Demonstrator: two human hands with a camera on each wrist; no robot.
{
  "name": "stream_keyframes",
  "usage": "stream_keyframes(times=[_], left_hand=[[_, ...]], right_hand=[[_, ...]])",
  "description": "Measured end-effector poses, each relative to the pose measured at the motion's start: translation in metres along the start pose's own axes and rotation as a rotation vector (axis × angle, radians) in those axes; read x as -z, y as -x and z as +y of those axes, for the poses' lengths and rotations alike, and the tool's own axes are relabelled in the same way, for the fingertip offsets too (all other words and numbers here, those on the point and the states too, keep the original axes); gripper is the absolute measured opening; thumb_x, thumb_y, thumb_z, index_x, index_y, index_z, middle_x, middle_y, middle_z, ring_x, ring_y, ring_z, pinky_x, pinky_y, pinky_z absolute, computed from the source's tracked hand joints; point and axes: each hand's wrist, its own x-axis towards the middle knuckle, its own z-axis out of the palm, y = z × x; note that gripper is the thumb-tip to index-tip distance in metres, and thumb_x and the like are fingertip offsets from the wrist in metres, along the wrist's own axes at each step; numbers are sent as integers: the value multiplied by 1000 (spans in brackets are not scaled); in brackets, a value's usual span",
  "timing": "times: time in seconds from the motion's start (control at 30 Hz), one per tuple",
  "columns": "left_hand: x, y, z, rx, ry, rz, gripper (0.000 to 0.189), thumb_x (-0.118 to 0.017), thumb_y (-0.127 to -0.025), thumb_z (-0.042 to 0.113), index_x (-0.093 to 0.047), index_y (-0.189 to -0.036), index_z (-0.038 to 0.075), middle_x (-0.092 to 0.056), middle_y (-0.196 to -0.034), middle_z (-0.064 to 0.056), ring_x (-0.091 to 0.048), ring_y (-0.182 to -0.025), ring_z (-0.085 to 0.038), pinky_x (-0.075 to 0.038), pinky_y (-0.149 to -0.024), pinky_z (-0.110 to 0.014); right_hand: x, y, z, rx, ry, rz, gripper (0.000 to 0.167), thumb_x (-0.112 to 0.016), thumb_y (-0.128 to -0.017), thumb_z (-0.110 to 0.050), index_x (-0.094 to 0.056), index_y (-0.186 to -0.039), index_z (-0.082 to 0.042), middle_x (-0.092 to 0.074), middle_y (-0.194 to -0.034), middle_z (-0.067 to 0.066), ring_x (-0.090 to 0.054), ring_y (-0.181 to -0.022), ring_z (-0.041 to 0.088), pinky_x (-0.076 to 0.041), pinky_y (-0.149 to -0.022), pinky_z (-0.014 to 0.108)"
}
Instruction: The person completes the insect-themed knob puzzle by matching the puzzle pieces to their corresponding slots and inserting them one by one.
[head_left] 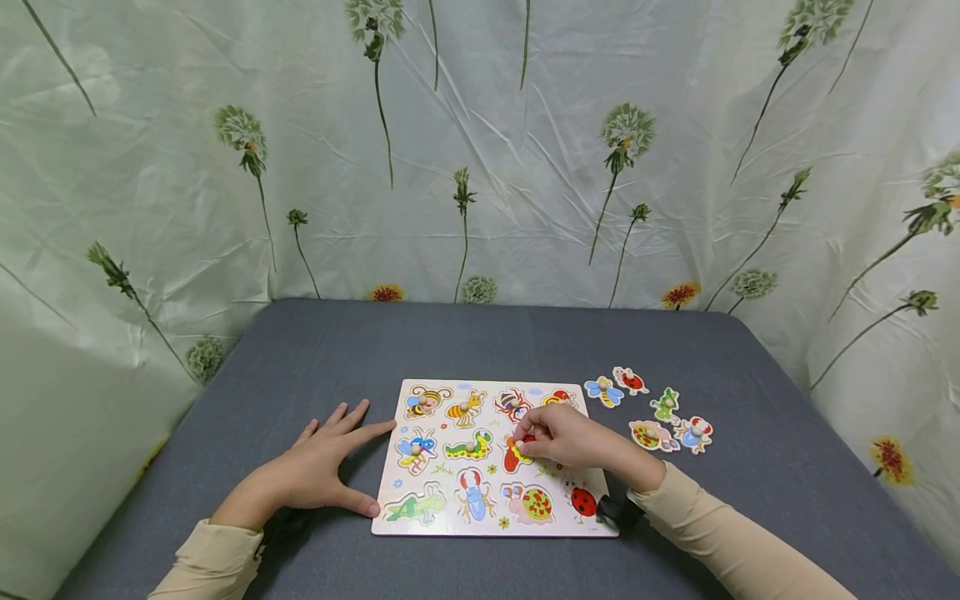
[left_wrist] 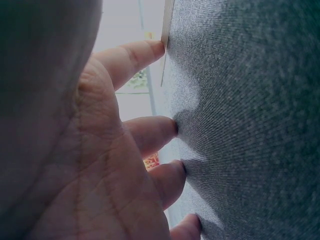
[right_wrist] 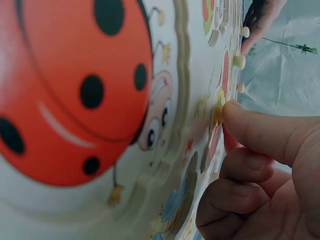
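On the grey table [head_left: 337,350], the knobbed puzzle board [head_left: 420,531] has its bee [head_left: 424,404], spider [head_left: 513,406] and caterpillar [head_left: 468,447] seated, while the bottom-row recesses [head_left: 475,495] stand bare and five loose pieces [head_left: 666,405] lie to the right. The right hand [head_left: 570,437] pinches the red-winged butterfly piece [head_left: 512,458] at its middle-row place, full seating undetermined; the left hand [head_left: 318,462], spread, touches the board's left edge.
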Motion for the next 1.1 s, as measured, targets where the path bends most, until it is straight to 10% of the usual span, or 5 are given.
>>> stream_keyframes(times=[1.1], left_hand=[[1, 1, 1, 7, -5, -5, 116, -95, -67, 66, -44, -166, 35, -19, -178, -26, -9, -162, -61, -8, -118, -87]], right_hand=[[5, -1, -2, -50, 25, -16, 5, -79, -97, -14, -78, -101, -11, -43, -60, -11, -39, -56, 3, -32, -56, 18]])
